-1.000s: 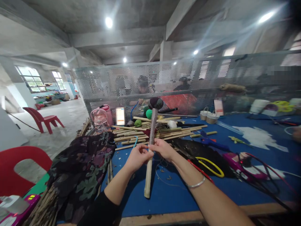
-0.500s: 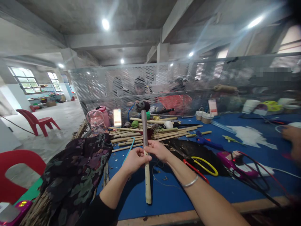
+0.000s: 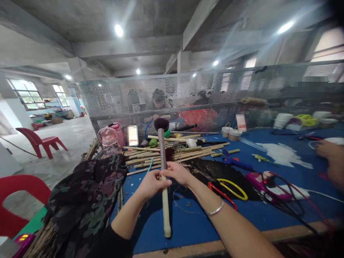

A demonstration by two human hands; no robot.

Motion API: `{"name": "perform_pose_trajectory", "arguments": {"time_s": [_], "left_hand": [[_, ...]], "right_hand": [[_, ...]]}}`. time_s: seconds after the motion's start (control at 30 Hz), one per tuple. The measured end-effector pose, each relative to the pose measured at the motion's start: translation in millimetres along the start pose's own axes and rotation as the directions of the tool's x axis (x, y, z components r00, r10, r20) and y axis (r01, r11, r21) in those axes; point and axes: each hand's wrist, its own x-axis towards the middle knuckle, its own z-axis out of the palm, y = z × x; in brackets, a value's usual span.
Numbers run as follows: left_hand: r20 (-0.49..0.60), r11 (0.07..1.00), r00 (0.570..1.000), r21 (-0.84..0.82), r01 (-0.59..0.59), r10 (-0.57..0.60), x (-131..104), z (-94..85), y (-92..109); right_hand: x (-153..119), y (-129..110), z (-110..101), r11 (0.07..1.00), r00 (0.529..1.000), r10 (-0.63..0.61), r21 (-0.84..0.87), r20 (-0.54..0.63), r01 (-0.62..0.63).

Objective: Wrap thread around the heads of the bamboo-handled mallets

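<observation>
A pale bamboo stick point(image 3: 166, 211) stands tilted in front of me, its upper half wrapped in dark brown material. Its top end carries a dark, rounded knob point(image 3: 161, 124). My left hand point(image 3: 154, 184) pinches the stick at mid-length, where the wrapping meets the bare bamboo. From the other side my right hand point(image 3: 176, 173) closes its fingers on the same spot, touching the left. Beyond them lies a pile of bamboo sticks point(image 3: 193, 154). Scissors with yellow and red handles point(image 3: 231, 190) rest to the right of my right wrist.
Dark patterned cloth point(image 3: 88, 193) covers the left side of the blue table point(image 3: 193, 229). A magenta tool with cables point(image 3: 268, 186), a blue-handled tool point(image 3: 236, 161) and white sheets point(image 3: 282, 154) lie right. Another person's hand point(image 3: 329, 154) shows at far right. A perforated metal screen point(image 3: 113, 96) stands behind.
The stick has turned in my fingers, so its knob shows a rounder, plain dark side. Its top has shifted slightly left and down. Both hands keep their hold at the middle.
</observation>
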Motion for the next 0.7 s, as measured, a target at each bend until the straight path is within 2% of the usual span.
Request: {"name": "perform_pose_trajectory", "arguments": {"time_s": [0.13, 0.2, 0.27, 0.37, 0.43, 0.5, 0.6, 0.63, 0.7], "left_hand": [[0.177, 0.988, 0.983, -0.142, 0.063, -0.037, -3.3, -0.5, 3.0], [0.227, 0.981, 0.972, -0.165, 0.097, -0.058, -4.6, -1.6, 4.1], [0.199, 0.988, 0.978, -0.126, 0.092, -0.065, -3.9, -2.5, 3.2], [0.050, 0.999, 0.998, -0.028, 0.034, -0.032, -1.2, -3.5, 0.0], [0.004, 1.000, 1.000, -0.014, 0.026, -0.026, -0.9, -4.5, -0.3], [0.072, 0.997, 0.995, -0.050, 0.066, -0.063, -2.7, -6.0, 2.0], [0.238, 0.982, 0.963, -0.106, 0.153, -0.125, -6.6, -8.3, 7.2], [0.266, 0.979, 0.954, -0.110, 0.170, -0.136, -7.3, -8.8, 8.2], [0.235, 0.981, 0.962, -0.097, 0.166, -0.139, -6.6, -9.0, 8.1]], "right_hand": [[-3.5, -1.8, -6.1, 0.997, 0.994, 0.047, 0.064, 0.096, -0.053], [-3.9, -0.8, -8.3, 0.997, 0.995, 0.041, 0.055, 0.092, -0.046], [-1.9, 2.1, -8.3, 1.000, 0.998, 0.016, 0.015, 0.054, -0.017], [2.3, 6.2, -5.6, 0.999, 1.000, -0.012, -0.052, -0.002, 0.012], [3.0, 5.8, -4.2, 0.998, 1.000, -0.022, -0.059, -0.012, 0.021], [1.4, 3.1, -4.1, 0.999, 1.000, -0.012, -0.034, 0.021, 0.013], [-1.6, -0.4, -6.3, 1.000, 0.996, 0.021, -0.018, 0.090, -0.020], [-1.7, -0.3, -6.9, 0.999, 0.996, 0.023, -0.031, 0.089, -0.020], [-0.2, 2.1, -7.5, 0.997, 0.999, 0.011, -0.072, 0.051, -0.008]]}}
